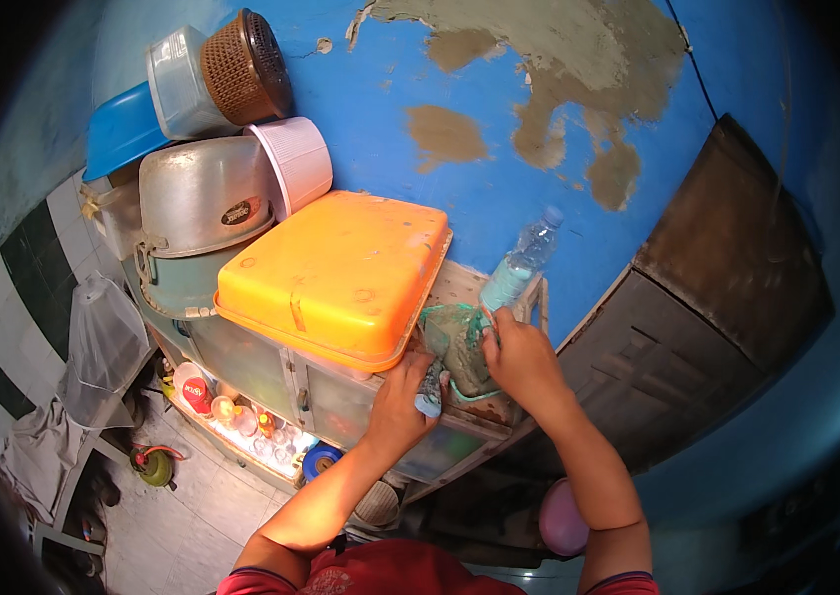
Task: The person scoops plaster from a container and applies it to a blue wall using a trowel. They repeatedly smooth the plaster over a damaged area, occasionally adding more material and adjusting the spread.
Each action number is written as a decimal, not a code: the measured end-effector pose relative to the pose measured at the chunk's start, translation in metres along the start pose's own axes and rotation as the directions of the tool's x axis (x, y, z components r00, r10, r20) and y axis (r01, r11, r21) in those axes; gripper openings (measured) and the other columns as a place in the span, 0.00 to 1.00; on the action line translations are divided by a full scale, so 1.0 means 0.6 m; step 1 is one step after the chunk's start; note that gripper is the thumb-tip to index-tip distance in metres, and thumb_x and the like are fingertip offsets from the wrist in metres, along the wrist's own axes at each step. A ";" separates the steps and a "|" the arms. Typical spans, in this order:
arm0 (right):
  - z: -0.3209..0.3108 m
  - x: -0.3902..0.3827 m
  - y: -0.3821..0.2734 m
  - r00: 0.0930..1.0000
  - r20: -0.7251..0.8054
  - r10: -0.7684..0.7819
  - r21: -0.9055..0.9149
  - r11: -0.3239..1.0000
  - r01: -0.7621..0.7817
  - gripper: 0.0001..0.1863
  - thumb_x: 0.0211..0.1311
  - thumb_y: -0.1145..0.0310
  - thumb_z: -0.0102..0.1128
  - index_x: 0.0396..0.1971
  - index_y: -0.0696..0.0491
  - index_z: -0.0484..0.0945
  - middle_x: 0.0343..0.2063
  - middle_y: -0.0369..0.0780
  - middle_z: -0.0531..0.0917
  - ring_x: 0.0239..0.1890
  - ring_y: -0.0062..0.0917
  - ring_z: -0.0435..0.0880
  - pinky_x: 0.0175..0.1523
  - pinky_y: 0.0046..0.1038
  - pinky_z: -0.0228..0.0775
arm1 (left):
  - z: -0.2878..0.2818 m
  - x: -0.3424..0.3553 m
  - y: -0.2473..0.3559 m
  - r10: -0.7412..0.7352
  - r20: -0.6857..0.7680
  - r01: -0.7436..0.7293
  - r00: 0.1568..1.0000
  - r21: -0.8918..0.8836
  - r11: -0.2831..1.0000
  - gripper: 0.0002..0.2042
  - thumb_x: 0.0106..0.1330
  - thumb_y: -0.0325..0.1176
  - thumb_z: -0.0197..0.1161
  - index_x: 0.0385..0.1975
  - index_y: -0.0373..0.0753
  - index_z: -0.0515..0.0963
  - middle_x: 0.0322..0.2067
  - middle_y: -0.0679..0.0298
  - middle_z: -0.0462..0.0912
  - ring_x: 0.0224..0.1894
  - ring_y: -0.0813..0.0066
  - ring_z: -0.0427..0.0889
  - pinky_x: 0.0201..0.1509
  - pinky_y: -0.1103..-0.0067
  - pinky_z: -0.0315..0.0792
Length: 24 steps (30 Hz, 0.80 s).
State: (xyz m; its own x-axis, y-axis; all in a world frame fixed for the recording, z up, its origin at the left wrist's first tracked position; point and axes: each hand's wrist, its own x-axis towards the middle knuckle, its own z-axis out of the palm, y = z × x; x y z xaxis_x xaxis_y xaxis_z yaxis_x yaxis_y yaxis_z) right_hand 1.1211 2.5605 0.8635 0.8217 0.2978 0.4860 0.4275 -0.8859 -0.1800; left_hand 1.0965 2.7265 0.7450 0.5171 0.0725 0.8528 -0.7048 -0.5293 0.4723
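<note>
Near the cabinet top's right end, my left hand (400,402) is closed around a small mottled grey item with a light blue end (429,401), mostly hidden by the fingers. Just right of it sits a green plastic bag or lined container (464,352) with greyish contents that I cannot make out. My right hand (517,362) is closed at that container's right edge; what its fingertips grip is unclear. Behind them stands a clear plastic bottle with a light blue band (514,271). An orange lidded box (336,268) lies left of both hands.
Metal pots (202,193), a pink tub (301,162), a blue basin (122,129) and a brown basket (241,64) are stacked at left on the cabinet (331,402). A lit lower shelf (251,446) holds several small containers. A dark door-like panel (638,367) stands at right.
</note>
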 end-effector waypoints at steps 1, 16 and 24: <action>-0.002 0.002 0.009 1.000 -0.008 0.001 -0.042 0.999 -0.002 0.08 0.65 0.71 0.56 0.35 0.59 0.69 0.22 0.55 0.81 0.27 0.54 0.81 0.34 0.51 0.71 | 0.002 -0.003 -0.003 0.000 -0.004 0.000 1.000 0.010 1.000 0.24 0.60 0.32 0.70 0.55 0.35 0.71 0.44 0.46 0.77 0.46 0.45 0.79 0.46 0.63 0.76; -0.004 -0.001 -0.003 0.994 0.103 0.021 0.043 0.999 -0.025 0.11 0.63 0.68 0.58 0.35 0.62 0.72 0.25 0.58 0.82 0.32 0.56 0.82 0.39 0.51 0.73 | 0.012 -0.011 -0.008 0.015 -0.051 -0.012 0.999 0.054 0.998 0.21 0.59 0.29 0.71 0.51 0.35 0.74 0.43 0.49 0.78 0.42 0.49 0.82 0.43 0.66 0.78; 0.000 0.010 0.039 0.999 0.036 0.036 -0.049 0.998 -0.034 0.11 0.63 0.69 0.58 0.34 0.61 0.72 0.25 0.57 0.81 0.31 0.56 0.81 0.38 0.50 0.71 | 0.017 -0.016 -0.003 -0.087 0.034 0.087 0.996 0.011 0.996 0.24 0.58 0.29 0.68 0.55 0.35 0.71 0.50 0.47 0.77 0.52 0.47 0.79 0.53 0.64 0.76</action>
State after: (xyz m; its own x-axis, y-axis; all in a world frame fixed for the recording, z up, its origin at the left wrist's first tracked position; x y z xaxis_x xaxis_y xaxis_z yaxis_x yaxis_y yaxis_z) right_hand 1.1360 2.5418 0.8620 0.8493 0.2786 0.4484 0.3804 -0.9120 -0.1538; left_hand 1.0975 2.7182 0.7337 0.5930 0.0899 0.8002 -0.6515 -0.5305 0.5424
